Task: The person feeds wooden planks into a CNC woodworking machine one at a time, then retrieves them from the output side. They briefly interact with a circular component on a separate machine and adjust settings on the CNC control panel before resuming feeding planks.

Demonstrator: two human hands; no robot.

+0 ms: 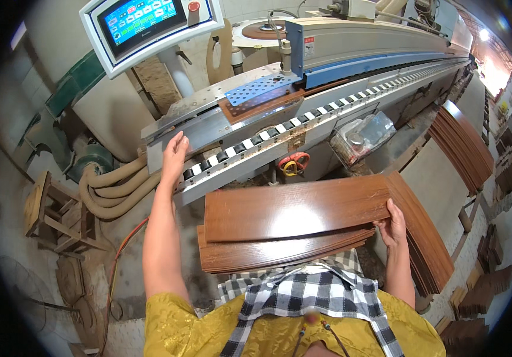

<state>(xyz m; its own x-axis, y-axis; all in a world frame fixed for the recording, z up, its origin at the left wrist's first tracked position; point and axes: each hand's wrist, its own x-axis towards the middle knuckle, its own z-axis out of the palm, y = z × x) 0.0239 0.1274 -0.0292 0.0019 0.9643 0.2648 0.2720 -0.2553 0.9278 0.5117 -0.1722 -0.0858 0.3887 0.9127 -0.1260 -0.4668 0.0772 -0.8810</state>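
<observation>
My right hand grips the right end of a glossy brown wooden board, thumb on top and fingers beneath. That board lies tilted over a stack of similar brown boards in front of my body. My left hand is stretched forward beside the near left end of the machine bed, fingers extended and nothing visible in them. Further along the bed, another brown board sits partly under a blue perforated guard.
A row of rollers runs along the machine's front side. A control screen stands at upper left, above thick hoses and a wooden stool. More board stacks lie at right; a wire basket hangs below the rollers.
</observation>
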